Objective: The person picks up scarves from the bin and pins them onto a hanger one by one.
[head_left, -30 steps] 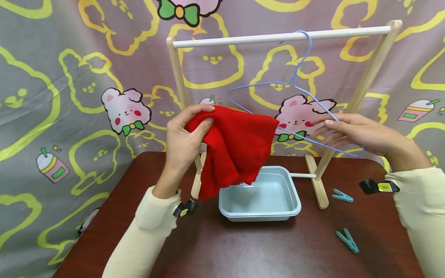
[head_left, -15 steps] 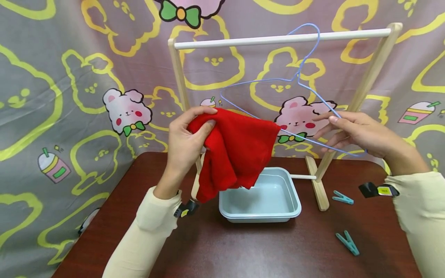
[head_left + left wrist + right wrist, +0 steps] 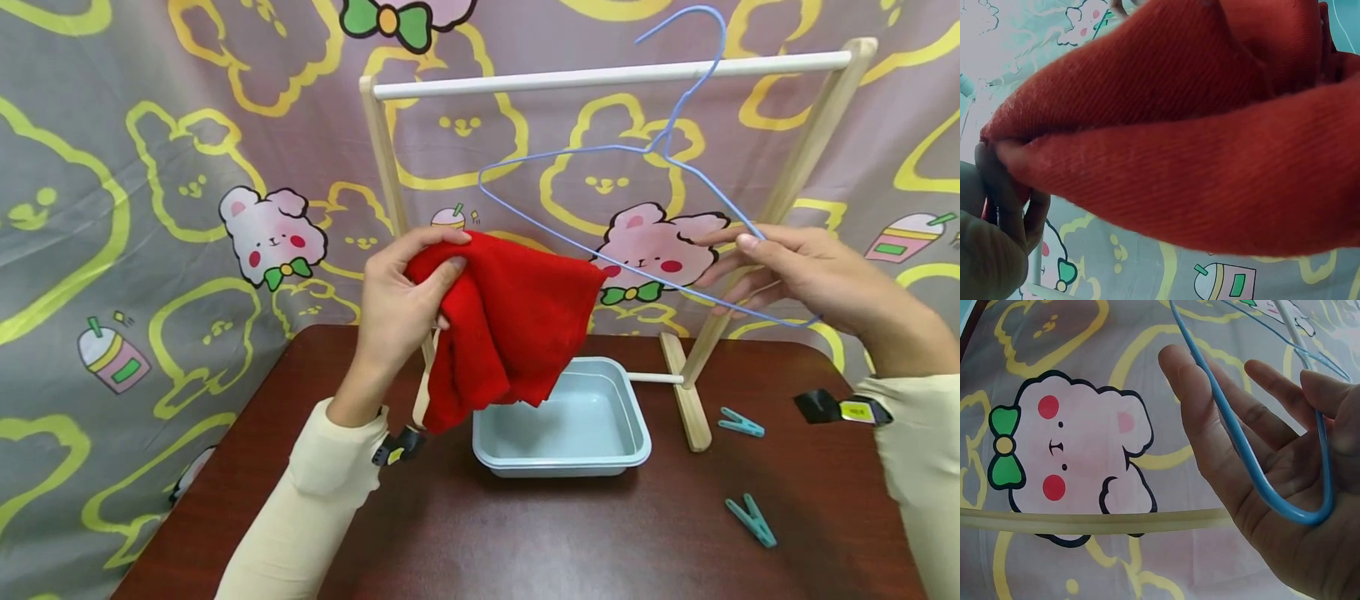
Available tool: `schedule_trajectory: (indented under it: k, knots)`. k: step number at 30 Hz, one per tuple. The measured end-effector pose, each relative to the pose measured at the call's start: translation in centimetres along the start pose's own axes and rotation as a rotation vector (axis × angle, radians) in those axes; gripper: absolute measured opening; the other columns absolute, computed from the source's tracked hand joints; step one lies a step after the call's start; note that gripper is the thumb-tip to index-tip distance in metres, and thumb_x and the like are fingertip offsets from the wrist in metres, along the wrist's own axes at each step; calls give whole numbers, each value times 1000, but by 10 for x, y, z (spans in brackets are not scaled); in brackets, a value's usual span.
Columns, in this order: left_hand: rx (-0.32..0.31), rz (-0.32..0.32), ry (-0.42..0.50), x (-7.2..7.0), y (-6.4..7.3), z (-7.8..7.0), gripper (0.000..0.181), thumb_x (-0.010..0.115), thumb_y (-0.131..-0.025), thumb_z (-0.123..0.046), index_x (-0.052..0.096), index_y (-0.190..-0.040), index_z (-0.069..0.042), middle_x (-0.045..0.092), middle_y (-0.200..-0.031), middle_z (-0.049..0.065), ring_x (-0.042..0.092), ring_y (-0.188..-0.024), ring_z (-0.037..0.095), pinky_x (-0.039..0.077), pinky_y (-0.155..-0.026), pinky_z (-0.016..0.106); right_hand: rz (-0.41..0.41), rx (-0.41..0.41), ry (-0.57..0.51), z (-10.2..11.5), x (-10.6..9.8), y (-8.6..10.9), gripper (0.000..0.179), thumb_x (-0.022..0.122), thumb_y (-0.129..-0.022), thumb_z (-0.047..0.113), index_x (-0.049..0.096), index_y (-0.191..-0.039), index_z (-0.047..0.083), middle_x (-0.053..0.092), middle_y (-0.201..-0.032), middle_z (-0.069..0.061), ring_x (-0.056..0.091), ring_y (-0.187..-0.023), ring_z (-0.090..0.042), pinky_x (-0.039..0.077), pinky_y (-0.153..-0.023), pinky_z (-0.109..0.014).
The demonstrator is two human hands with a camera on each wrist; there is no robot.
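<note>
L hand [image 3: 401, 304], palm turned inward, pinches the red cloth [image 3: 517, 325] betw. thumb & bent fingers; cloth is soft, fine-ribbed knit, bunched at the grip, hanging in loose folds w/ one corner out to the R.

R hand [image 3: 810, 283], at abt. same height, has thumb + index on the sloping wire of the blue hanger [image 3: 1237, 436], other fingers loosely spread; smooth coated wire, its rounded end bend lying across the palm. Hanger is tilted, twisted neck, hook showing above the white rail [image 3: 525, 82].

Both wrists come up from cream sleeves [image 3: 300, 492], ribbed cuffs.

Below, partly behind the cloth: pale blue plastic basin [image 3: 562, 462], rounded corners. Pale wood rack [image 3: 382, 142] on far side; two teal pegs [image 3: 752, 522] at R, all on the glossy dk. brown counter [image 3: 480, 542].
</note>
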State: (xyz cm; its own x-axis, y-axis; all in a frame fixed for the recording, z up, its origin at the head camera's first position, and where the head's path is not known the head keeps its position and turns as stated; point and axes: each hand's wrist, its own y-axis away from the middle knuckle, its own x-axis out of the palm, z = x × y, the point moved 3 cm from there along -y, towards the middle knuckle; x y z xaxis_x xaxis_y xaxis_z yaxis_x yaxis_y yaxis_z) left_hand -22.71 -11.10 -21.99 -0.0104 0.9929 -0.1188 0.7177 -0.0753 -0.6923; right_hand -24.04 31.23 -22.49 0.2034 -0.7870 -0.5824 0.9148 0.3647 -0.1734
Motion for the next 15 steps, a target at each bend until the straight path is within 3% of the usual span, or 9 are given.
schedule_trajectory:
  k: [7,15]
  knots:
    - [-4,10,-30,0,-1,-2,18,73,-96,-3,76,-113,-5,71,-109,9,57,-50,20,51,-42,27,19,-58,-11,1,-3,5,41,32,-116,19,59,-147,23,80,-113,7,80,-88,-21,64,-72,-31]
    - [-21,-8,-24,0,0,-5,18,73,-95,-4,77,-112,-7,72,-107,5,49,-42,22,46,-39,24,64,-114,-49,-1,-3,12,42,32,-115,11,60,-146,19,80,-113,1,80,-85,-24,65,-72,-33]
